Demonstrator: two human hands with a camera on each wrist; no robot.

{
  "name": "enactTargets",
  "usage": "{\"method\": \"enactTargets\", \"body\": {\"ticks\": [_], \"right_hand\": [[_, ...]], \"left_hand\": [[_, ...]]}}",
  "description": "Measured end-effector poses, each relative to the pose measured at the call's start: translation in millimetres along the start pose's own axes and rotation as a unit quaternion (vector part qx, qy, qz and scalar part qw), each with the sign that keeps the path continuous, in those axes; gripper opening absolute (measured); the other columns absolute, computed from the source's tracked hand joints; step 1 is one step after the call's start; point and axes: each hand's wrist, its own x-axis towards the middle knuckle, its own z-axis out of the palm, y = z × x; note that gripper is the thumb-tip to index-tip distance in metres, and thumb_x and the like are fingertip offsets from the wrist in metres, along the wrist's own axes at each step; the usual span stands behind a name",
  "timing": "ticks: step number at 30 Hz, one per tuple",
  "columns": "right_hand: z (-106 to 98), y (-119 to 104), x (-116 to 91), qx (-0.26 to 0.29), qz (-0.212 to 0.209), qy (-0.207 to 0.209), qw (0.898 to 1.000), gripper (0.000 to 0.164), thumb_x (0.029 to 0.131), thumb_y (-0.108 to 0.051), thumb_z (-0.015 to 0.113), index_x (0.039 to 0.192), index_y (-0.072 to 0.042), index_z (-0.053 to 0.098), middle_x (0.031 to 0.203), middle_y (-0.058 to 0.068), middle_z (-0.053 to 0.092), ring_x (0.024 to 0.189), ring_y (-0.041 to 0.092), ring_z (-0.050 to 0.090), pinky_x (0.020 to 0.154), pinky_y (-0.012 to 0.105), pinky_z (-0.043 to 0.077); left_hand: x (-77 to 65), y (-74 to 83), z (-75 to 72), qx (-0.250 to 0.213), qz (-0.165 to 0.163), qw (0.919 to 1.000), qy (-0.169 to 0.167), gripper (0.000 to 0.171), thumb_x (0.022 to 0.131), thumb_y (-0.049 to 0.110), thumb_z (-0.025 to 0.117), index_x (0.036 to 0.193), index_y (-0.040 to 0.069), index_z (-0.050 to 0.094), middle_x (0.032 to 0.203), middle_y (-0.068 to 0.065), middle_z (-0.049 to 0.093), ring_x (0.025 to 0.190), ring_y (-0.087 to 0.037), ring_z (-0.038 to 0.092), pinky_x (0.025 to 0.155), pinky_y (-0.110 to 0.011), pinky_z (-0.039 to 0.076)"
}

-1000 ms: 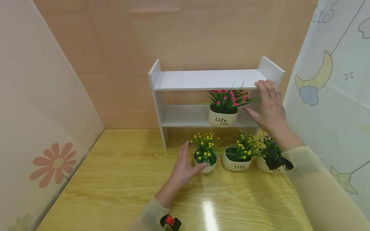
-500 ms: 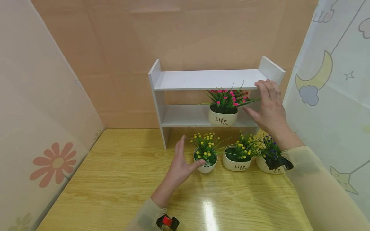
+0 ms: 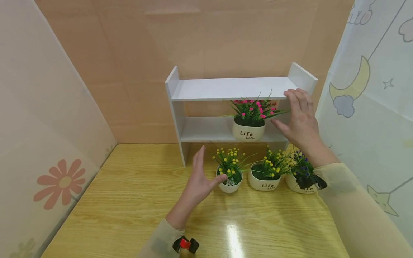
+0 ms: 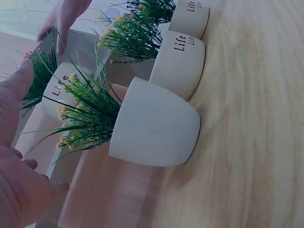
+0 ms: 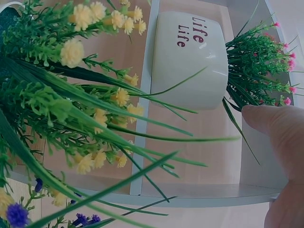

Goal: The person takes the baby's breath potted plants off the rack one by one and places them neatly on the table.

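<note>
My left hand [image 3: 197,186] is spread with straight fingers beside a small round white pot [image 3: 229,189] of yellow flowers; in the head view the thumb overlaps its rim. In the left wrist view, a gap separates the fingers from this pot's plain white side [image 4: 154,126]. High on the right, my right hand [image 3: 302,120] has its fingertips at the front edge of the top board of a white two-tier shelf [image 3: 232,89]. Its thumb [image 5: 266,118] points towards a plant with pink flowers in a cream "Life" pot [image 3: 248,132] on the lower board.
On the wooden table [image 3: 129,200], right of the round pot, stand a "Life" pot with yellow flowers [image 3: 262,183] and another with purple-blue flowers [image 3: 293,184], partly behind my right wrist. Printed cloth walls [image 3: 361,143] enclose the sides; a plain tan one [image 3: 129,71] stands behind.
My left hand has drawn back a little to the left, away from the round yellow-flower pot. My right hand and the pots stay where they were.
</note>
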Motion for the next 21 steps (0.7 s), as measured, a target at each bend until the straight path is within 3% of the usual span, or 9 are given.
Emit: {"method": "enactTargets", "body": {"ticks": [14, 21], "right_hand": [[0.1, 0.2, 0.0, -0.001, -0.006, 0.003, 1.0, 0.097, 0.085, -0.008, 0.096, 0.162, -0.003, 0.037, 0.164, 0.021, 0.035, 0.162, 0.04, 0.02, 0.134, 0.053, 0.02], [-0.2, -0.6, -0.1, -0.002, -0.002, 0.001, 1.0, 0.098, 0.086, -0.008, 0.096, 0.162, -0.003, 0.036, 0.165, 0.021, 0.035, 0.163, 0.04, 0.019, 0.134, 0.054, 0.021]], "left_hand": [[15.2, 15.3, -10.5, 0.016, 0.042, 0.999, -0.002, 0.125, 0.09, 0.047, 0.093, 0.179, 0.021, 0.009, 0.182, -0.006, 0.013, 0.164, -0.04, 0.025, 0.125, -0.07, 0.032], [26.9, 26.2, -14.4, 0.023, 0.044, 0.9988, 0.0, 0.124, 0.09, 0.049, 0.093, 0.179, 0.035, 0.007, 0.182, -0.004, 0.012, 0.164, -0.038, 0.025, 0.124, -0.07, 0.034]]}}
